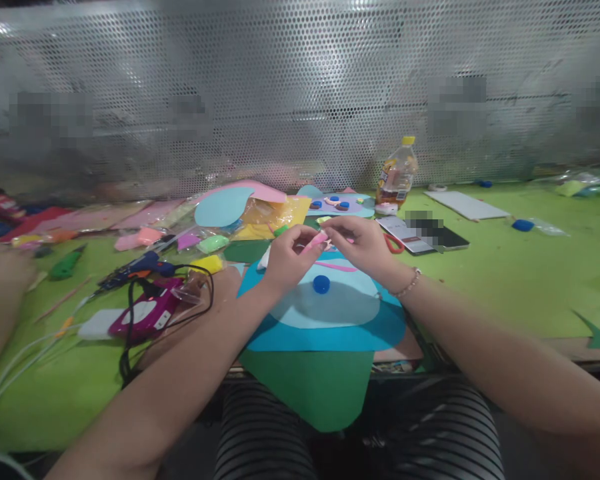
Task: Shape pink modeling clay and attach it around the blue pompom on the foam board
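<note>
Pink piece (314, 241) in hands (288, 257) (364, 245) (bottle (398, 175) part-full)

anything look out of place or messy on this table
The green sheet juts past the table's front edge, over the lap. A black cord loops untidily around the magenta power strip. No spill is visible.

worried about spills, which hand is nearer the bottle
Right: the right hand is in front of the bottle, slightly to its left; the left hand is farther left.
</note>
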Available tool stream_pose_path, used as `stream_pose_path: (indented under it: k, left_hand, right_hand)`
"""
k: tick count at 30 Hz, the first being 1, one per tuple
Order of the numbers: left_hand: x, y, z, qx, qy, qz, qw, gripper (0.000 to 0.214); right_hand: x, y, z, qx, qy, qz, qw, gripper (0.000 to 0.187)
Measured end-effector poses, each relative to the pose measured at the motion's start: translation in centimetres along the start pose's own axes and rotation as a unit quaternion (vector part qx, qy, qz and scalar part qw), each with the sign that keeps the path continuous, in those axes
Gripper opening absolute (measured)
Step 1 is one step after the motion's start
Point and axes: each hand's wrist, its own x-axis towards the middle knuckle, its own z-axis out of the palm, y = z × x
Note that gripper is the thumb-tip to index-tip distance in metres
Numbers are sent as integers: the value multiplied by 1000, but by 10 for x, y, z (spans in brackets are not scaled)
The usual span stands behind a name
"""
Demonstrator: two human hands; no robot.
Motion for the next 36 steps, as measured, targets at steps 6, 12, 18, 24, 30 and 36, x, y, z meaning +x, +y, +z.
stream_pose_path:
  k: [6, 12, 18, 24, 30, 36]
  left_hand:
    - [0, 0, 0, 2, -3, 2, 1000, 16]
    - [2, -4, -1, -37, -6, -30, 999, 21]
    - [4, -7, 2, -245, -35, -153, 957, 27]
    - [4, -3, 2, -373, -90, -211, 899, 23]
    - [4, 0, 1, -413, -100, -221, 878, 16]
    - [4, 0, 4, -397, -87, -212, 889, 17]
  right_hand:
    - [0, 3, 1, -11, -9, -13, 1000, 16]
    - [0, 4, 3, 74, -12, 55, 996, 19]
    - [2, 2, 5, 211, -30, 112, 971, 25]
    - [0, 2, 11, 244, -51, 133, 959, 23]
    - [1, 3, 11, 268, -48, 129, 953, 23]
    - [1, -1, 12, 300, -59, 157, 939, 25]
